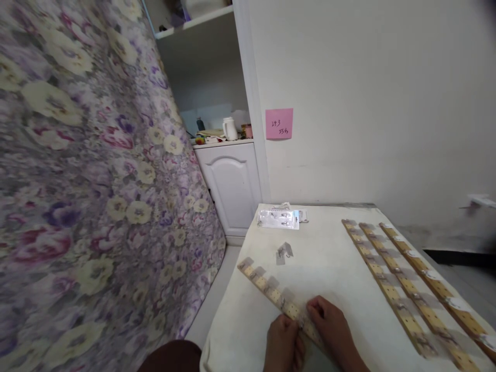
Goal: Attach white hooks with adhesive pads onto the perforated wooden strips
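Observation:
A narrow wooden strip [273,296] with rows of holes lies slantwise on the table, and small clear cards stand along it. My left hand [284,342] is closed at the strip's near edge, its fingers curled against the wood. Just across, my right hand [334,326] is closed in a pinch over the strip's near right part. What either hand holds is hidden by the fingers. Beyond the strip's middle lies a loose clear card [284,253] with a small dark item on it.
The table [321,253] has a pale cover. At its back left lies a clear package [277,219] with small metal pieces. Several similar wooden strips [391,289] lie along the right side. A floral curtain [96,181] hangs left; a pink note [279,124] is on the wall.

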`<action>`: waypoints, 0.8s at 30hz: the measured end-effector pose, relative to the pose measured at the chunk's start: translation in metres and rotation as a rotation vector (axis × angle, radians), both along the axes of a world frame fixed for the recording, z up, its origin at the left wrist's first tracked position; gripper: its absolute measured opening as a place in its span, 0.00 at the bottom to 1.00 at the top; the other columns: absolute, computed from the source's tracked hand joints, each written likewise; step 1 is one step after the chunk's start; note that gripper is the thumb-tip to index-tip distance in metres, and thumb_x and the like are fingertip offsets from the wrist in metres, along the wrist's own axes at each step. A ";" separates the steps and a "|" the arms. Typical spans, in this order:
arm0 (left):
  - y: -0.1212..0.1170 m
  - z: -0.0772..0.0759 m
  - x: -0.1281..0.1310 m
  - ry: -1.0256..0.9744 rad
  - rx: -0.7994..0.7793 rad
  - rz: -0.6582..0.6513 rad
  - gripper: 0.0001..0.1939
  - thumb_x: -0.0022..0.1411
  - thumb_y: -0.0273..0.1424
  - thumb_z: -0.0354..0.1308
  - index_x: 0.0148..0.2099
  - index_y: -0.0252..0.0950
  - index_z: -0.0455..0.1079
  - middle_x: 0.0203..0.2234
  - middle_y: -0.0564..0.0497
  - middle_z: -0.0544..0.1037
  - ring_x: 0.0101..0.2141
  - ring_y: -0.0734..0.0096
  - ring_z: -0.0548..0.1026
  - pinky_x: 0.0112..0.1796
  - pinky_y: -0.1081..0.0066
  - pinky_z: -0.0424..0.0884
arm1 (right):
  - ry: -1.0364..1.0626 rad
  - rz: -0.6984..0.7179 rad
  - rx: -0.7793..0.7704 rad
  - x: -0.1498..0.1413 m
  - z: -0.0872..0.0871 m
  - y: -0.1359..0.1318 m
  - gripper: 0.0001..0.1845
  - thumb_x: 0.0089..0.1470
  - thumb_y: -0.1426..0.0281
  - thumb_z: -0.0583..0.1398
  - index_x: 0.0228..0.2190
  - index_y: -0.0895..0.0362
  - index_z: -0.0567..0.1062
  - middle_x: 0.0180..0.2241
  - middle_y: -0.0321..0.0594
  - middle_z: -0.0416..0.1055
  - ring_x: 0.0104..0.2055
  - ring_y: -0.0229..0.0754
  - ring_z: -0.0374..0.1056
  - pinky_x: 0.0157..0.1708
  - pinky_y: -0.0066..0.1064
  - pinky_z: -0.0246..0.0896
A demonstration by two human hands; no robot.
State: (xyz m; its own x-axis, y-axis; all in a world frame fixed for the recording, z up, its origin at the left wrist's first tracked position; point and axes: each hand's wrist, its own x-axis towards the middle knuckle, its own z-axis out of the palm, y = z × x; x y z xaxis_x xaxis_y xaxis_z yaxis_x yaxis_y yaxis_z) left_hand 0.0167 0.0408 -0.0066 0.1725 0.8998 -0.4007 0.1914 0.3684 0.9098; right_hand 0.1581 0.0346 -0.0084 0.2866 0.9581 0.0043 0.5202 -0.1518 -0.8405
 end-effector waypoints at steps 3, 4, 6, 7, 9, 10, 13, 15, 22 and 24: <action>0.000 -0.001 0.000 0.011 -0.004 -0.008 0.12 0.58 0.41 0.48 0.27 0.39 0.58 0.09 0.59 0.68 0.07 0.80 0.58 0.10 0.78 0.46 | -0.006 -0.010 -0.004 0.000 0.000 0.000 0.10 0.50 0.63 0.53 0.22 0.52 0.70 0.22 0.35 0.73 0.27 0.42 0.68 0.30 0.31 0.56; 0.000 -0.001 0.000 0.013 -0.001 -0.006 0.12 0.58 0.40 0.48 0.27 0.39 0.58 0.09 0.59 0.68 0.07 0.80 0.58 0.10 0.78 0.46 | -0.005 -0.011 -0.005 0.000 0.000 0.001 0.10 0.50 0.63 0.53 0.22 0.52 0.71 0.22 0.35 0.73 0.27 0.42 0.68 0.29 0.31 0.56; 0.000 0.000 0.001 0.021 -0.005 -0.002 0.11 0.58 0.39 0.47 0.27 0.39 0.58 0.09 0.59 0.69 0.07 0.80 0.58 0.10 0.79 0.47 | -0.006 -0.012 -0.007 0.000 0.000 0.001 0.10 0.49 0.63 0.54 0.22 0.52 0.71 0.22 0.35 0.73 0.27 0.42 0.68 0.29 0.31 0.56; 0.000 0.000 0.001 0.024 -0.010 -0.001 0.10 0.59 0.38 0.47 0.28 0.39 0.58 0.09 0.59 0.69 0.07 0.80 0.58 0.10 0.79 0.47 | -0.006 -0.011 -0.007 -0.001 0.000 0.001 0.10 0.49 0.63 0.53 0.23 0.52 0.71 0.22 0.35 0.73 0.27 0.42 0.68 0.29 0.31 0.55; -0.001 0.001 0.002 0.030 -0.021 0.000 0.10 0.59 0.37 0.47 0.27 0.40 0.58 0.09 0.59 0.69 0.07 0.80 0.59 0.10 0.78 0.48 | -0.011 -0.009 -0.007 -0.001 0.001 0.001 0.10 0.50 0.63 0.53 0.23 0.52 0.71 0.23 0.35 0.73 0.28 0.42 0.68 0.30 0.31 0.55; -0.001 0.002 0.002 0.032 -0.021 0.002 0.10 0.59 0.37 0.46 0.27 0.40 0.57 0.09 0.59 0.68 0.07 0.80 0.59 0.10 0.78 0.48 | -0.014 -0.010 -0.007 -0.001 0.001 0.000 0.10 0.50 0.63 0.53 0.23 0.52 0.71 0.23 0.36 0.74 0.28 0.42 0.68 0.30 0.31 0.55; -0.001 0.004 0.002 0.037 -0.014 0.007 0.10 0.59 0.36 0.46 0.27 0.40 0.57 0.08 0.59 0.68 0.07 0.79 0.59 0.10 0.78 0.47 | -0.020 -0.007 -0.014 -0.002 0.002 -0.001 0.11 0.51 0.63 0.52 0.24 0.52 0.71 0.24 0.36 0.74 0.29 0.42 0.68 0.30 0.31 0.55; -0.002 0.006 0.002 0.036 -0.021 0.008 0.10 0.59 0.36 0.47 0.27 0.40 0.57 0.08 0.59 0.68 0.07 0.80 0.59 0.10 0.79 0.47 | -0.021 0.000 -0.020 -0.002 0.002 -0.001 0.10 0.51 0.63 0.53 0.24 0.52 0.70 0.24 0.35 0.73 0.29 0.42 0.68 0.31 0.31 0.55; -0.001 0.007 0.003 0.064 -0.015 -0.003 0.09 0.60 0.35 0.45 0.28 0.39 0.58 0.09 0.60 0.67 0.06 0.80 0.58 0.09 0.79 0.47 | -0.029 -0.014 -0.017 -0.003 0.004 -0.001 0.09 0.50 0.64 0.53 0.24 0.52 0.70 0.23 0.35 0.72 0.28 0.42 0.68 0.30 0.31 0.55; -0.001 0.006 0.003 0.064 -0.013 -0.003 0.09 0.60 0.35 0.45 0.28 0.39 0.58 0.09 0.60 0.68 0.07 0.80 0.58 0.09 0.79 0.48 | -0.030 -0.015 -0.022 -0.003 0.005 -0.002 0.09 0.50 0.64 0.53 0.24 0.52 0.70 0.23 0.35 0.73 0.28 0.42 0.68 0.30 0.31 0.55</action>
